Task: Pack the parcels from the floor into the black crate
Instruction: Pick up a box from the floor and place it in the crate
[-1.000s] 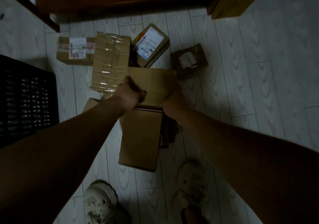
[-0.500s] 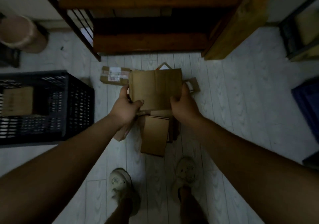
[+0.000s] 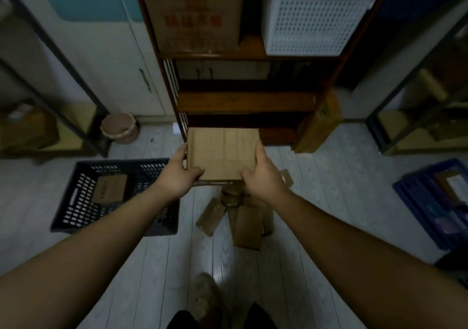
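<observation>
I hold a flat brown cardboard parcel [image 3: 222,152] up in front of me, well above the floor. My left hand [image 3: 178,174] grips its left edge and my right hand [image 3: 263,174] grips its right edge. Under it, several more brown parcels [image 3: 247,223] lie in a heap on the pale floor. The black crate [image 3: 76,197] stands on the floor to the left, with one brown parcel [image 3: 110,188] lying inside it.
A wooden shelf unit [image 3: 243,100] stands straight ahead, with a large carton and a white basket on it. A pink bucket [image 3: 119,128] sits at the back left. A blue crate [image 3: 435,202] is at the right. Metal racks flank both sides. My shoe [image 3: 206,295] shows below.
Both hands have lifted the parcel up off the heap, and my view has risen from close to the floor to standing height. The crate now shows fully on the left.
</observation>
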Action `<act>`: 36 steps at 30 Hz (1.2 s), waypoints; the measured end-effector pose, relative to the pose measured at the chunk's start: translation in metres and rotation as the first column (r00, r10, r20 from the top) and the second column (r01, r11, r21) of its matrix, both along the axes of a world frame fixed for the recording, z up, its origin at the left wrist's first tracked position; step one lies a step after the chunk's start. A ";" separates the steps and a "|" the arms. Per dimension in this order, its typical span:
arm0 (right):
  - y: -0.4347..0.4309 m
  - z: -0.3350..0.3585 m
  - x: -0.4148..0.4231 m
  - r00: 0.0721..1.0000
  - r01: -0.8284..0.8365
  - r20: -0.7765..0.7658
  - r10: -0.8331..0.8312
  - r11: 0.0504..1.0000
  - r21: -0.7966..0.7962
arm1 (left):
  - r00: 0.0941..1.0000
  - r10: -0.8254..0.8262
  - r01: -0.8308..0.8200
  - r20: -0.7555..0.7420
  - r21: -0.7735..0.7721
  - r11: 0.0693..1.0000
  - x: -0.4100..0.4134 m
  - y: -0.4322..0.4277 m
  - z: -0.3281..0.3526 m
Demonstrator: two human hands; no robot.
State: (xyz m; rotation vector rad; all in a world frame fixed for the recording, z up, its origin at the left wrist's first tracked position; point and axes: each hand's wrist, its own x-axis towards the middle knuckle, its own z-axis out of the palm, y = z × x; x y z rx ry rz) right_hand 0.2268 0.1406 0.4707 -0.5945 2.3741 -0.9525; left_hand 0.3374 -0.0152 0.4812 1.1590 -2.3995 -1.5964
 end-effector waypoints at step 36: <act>-0.312 0.081 0.277 0.993 -0.103 0.043 0.111 0.982 -0.158 | 0.947 0.290 -0.305 -0.136 -0.106 0.946 0.312 -0.300 0.104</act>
